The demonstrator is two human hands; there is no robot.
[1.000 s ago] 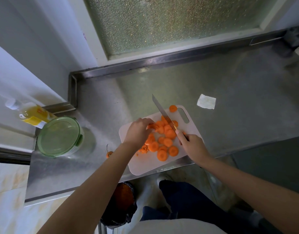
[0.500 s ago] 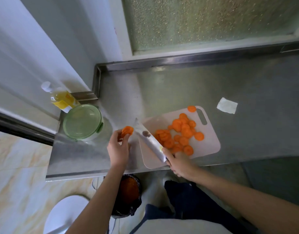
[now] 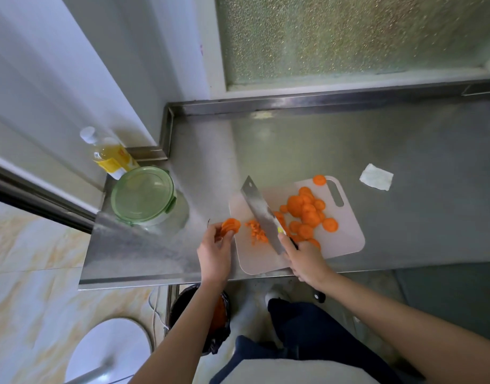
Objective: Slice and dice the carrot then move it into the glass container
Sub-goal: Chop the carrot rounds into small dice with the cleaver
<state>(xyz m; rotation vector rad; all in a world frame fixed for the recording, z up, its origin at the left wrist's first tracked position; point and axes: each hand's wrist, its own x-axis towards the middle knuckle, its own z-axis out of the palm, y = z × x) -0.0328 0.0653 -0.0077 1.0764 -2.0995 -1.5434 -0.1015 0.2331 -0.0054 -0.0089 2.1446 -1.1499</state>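
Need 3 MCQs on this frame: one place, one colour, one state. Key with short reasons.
1. Relative to the cutting board, the glass container stands:
A) on it
B) left of it
C) right of it

2. Its lid is:
A) red
B) blue
C) green

3. The left hand:
A) pinches stacked carrot slices
B) lies flat, empty
C) lifts the lid

Key:
1B, it sits beyond the board's left edge.
2C, the lid's rim and clips are pale green.
3A, fingers curl round the orange stack.
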